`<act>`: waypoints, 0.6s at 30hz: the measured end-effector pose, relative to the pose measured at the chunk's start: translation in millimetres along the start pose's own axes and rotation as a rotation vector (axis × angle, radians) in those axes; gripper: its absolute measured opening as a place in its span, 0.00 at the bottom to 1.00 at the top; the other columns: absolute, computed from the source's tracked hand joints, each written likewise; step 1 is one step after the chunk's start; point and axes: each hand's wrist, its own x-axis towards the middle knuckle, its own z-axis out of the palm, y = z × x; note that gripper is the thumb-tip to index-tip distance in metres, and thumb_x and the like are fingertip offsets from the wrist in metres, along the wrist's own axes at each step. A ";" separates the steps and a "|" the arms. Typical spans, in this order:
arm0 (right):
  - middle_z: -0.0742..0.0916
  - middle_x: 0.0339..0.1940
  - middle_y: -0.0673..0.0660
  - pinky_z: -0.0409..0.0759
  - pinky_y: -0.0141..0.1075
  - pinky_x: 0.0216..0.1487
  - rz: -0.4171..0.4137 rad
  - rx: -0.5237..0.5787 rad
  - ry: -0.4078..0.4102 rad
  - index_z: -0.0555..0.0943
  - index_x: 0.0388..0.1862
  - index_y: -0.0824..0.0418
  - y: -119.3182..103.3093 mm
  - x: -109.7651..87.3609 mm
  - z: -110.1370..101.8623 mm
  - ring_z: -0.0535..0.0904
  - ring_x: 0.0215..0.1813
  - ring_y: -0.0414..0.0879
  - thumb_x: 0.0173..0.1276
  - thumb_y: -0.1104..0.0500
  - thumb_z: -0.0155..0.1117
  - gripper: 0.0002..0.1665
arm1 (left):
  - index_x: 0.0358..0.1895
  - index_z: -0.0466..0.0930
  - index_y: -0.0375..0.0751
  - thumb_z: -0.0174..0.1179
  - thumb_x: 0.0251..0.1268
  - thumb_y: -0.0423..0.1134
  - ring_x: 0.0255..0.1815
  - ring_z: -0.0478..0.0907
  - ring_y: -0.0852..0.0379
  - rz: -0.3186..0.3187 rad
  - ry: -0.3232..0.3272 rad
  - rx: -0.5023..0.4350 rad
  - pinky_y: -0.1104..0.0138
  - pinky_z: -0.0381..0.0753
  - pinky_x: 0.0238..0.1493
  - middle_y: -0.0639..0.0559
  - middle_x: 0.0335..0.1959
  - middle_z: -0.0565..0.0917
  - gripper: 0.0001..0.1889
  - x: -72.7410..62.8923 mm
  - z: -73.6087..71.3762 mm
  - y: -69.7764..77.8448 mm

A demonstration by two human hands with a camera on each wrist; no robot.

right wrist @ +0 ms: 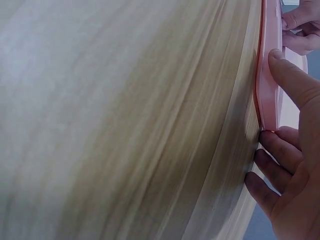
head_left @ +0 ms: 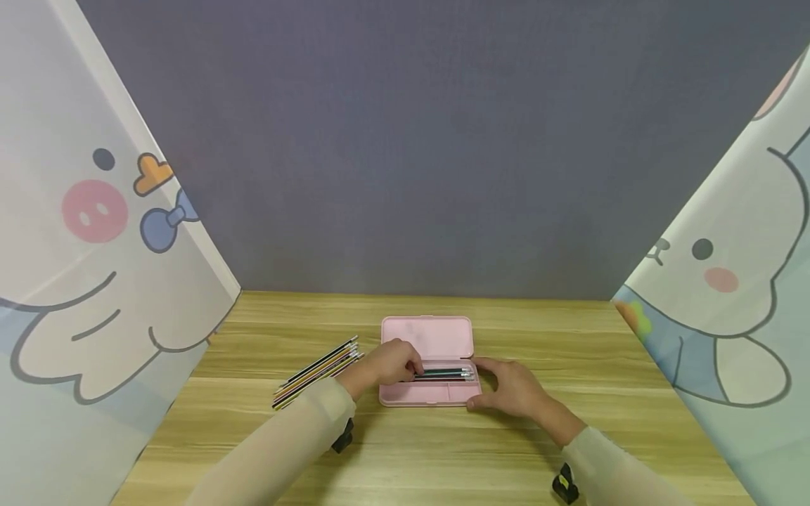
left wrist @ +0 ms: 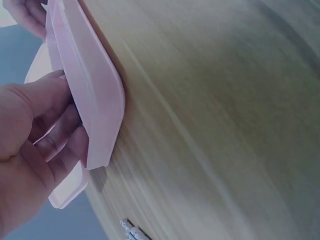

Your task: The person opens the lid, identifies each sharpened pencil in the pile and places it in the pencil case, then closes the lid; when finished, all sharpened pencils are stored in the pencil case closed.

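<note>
A pink pencil case (head_left: 411, 398) lies on the table with its lid (head_left: 427, 336) folded back. Dark pencils (head_left: 443, 374) lie lengthwise in its long compartment, their metal-banded ends to the right. My left hand (head_left: 394, 361) reaches into the case from the left, fingers curled down at the pencils and holding them; the case's front wall hides the fingertips in the left wrist view. Around the right end of the case, my right hand (head_left: 514, 388) grips it, with the thumb (right wrist: 287, 72) on the front wall and the fingers at the side.
Left of the case, a bundle of several pencils (head_left: 318, 372) in mixed colours lies slantwise on the wooden table (head_left: 538, 323). A grey panel (head_left: 424, 154) stands at the back, with cartoon-printed panels (head_left: 38, 154) on both sides. Small compartments run along the case's front.
</note>
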 end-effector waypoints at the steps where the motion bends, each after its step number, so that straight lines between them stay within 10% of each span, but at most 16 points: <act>1: 0.86 0.64 0.57 0.79 0.54 0.62 0.000 -0.002 0.000 0.78 0.71 0.48 -0.2 -0.1 0.1 0.82 0.64 0.57 0.43 0.27 0.81 0.57 | 0.38 0.92 0.45 0.69 0.61 0.29 0.33 0.77 0.68 0.002 0.000 0.015 0.72 0.78 0.41 0.56 0.36 0.90 0.08 0.0 0.4 -0.4; 18: 0.86 0.64 0.57 0.80 0.55 0.61 -0.005 -0.025 -0.014 0.77 0.72 0.49 0.1 0.6 -1.7 0.82 0.64 0.58 0.42 0.24 0.78 0.59 | 0.54 0.87 0.33 0.71 0.62 0.35 0.45 0.85 0.56 0.046 0.038 -0.413 0.66 0.84 0.44 0.42 0.47 0.89 0.17 -34.5 -26.6 -28.3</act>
